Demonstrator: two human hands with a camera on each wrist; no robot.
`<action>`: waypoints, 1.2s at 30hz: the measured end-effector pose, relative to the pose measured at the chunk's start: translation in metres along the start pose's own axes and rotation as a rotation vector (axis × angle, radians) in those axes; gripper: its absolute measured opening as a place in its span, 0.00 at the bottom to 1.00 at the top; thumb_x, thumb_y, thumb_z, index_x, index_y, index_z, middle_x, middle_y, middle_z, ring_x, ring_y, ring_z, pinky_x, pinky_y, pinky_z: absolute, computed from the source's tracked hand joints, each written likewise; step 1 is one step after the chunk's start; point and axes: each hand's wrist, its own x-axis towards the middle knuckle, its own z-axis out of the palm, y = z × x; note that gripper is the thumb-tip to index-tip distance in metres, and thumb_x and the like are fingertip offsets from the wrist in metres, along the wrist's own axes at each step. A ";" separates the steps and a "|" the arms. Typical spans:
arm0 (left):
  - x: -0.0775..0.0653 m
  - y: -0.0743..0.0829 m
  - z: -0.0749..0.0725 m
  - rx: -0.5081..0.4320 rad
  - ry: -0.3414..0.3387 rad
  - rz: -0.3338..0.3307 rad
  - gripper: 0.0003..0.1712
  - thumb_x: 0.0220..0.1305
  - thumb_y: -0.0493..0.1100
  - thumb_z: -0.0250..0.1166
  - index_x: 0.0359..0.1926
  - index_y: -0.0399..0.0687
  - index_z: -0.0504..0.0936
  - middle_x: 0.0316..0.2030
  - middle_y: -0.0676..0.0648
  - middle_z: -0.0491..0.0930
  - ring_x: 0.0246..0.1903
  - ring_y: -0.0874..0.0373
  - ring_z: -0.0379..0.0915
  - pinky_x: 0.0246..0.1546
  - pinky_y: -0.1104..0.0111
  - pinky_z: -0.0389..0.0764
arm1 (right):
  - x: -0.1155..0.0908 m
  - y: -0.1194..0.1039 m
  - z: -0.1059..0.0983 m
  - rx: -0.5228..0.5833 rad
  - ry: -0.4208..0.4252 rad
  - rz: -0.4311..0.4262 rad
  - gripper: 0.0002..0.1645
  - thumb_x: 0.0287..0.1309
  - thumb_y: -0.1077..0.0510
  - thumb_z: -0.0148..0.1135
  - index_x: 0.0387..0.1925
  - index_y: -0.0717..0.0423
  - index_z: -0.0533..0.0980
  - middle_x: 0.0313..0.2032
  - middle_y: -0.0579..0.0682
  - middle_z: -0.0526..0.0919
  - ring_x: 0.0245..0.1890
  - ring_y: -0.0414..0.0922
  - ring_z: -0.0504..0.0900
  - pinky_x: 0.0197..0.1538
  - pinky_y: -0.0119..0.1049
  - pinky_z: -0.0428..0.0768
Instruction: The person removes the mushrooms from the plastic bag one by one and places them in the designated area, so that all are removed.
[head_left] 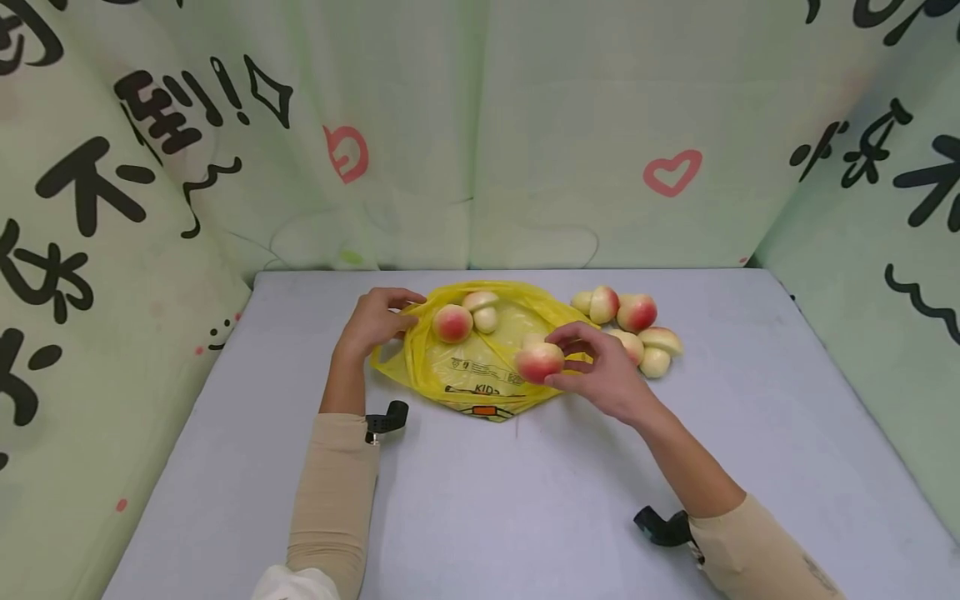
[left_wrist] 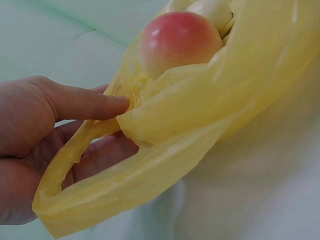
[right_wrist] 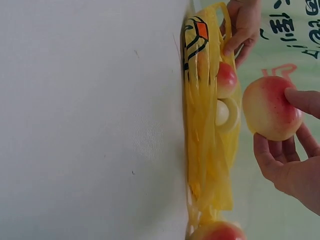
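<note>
A yellow plastic bag (head_left: 480,350) lies on the table with its mouth spread. My left hand (head_left: 381,321) pinches its left edge between thumb and fingers, near the handle loop (left_wrist: 55,215). Inside rest a red-capped mushroom (head_left: 453,323) and a pale mushroom (head_left: 486,320) with its stem showing. Over the bag's right part, my right hand (head_left: 603,371) holds another red-and-cream mushroom (right_wrist: 272,107), thumb on one side and fingers on the other. In the right wrist view this mushroom is apart from the bag.
Several more mushrooms (head_left: 637,312) sit close together on the table, just right of the bag and partly behind my right hand. The pale table (head_left: 480,517) ends at a green printed curtain (head_left: 562,208) at the back and sides.
</note>
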 end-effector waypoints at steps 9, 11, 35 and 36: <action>-0.001 0.000 0.000 0.005 0.000 -0.002 0.19 0.71 0.35 0.64 0.61 0.47 0.84 0.58 0.40 0.82 0.51 0.45 0.83 0.48 0.60 0.90 | -0.007 0.003 -0.010 -0.031 0.021 -0.030 0.26 0.56 0.63 0.77 0.55 0.57 0.78 0.54 0.56 0.79 0.55 0.53 0.79 0.57 0.34 0.86; -0.001 0.000 -0.001 0.006 0.000 -0.001 0.19 0.71 0.35 0.64 0.61 0.47 0.84 0.58 0.40 0.82 0.51 0.45 0.83 0.48 0.60 0.90 | -0.008 0.005 -0.012 -0.012 0.017 -0.035 0.26 0.56 0.64 0.77 0.55 0.58 0.77 0.54 0.57 0.79 0.55 0.53 0.79 0.57 0.32 0.86; -0.001 -0.001 0.000 0.009 -0.001 -0.008 0.19 0.71 0.36 0.64 0.62 0.48 0.84 0.58 0.41 0.81 0.51 0.45 0.83 0.49 0.59 0.90 | -0.027 0.015 -0.037 -0.130 0.002 -0.014 0.27 0.55 0.62 0.79 0.55 0.58 0.76 0.53 0.56 0.80 0.53 0.52 0.83 0.59 0.35 0.86; -0.001 0.000 0.000 0.008 -0.001 -0.009 0.19 0.71 0.36 0.64 0.62 0.48 0.84 0.58 0.40 0.81 0.51 0.45 0.83 0.49 0.59 0.90 | -0.027 0.016 -0.037 -0.127 0.001 -0.014 0.28 0.54 0.62 0.79 0.55 0.58 0.76 0.53 0.56 0.80 0.53 0.53 0.83 0.59 0.36 0.86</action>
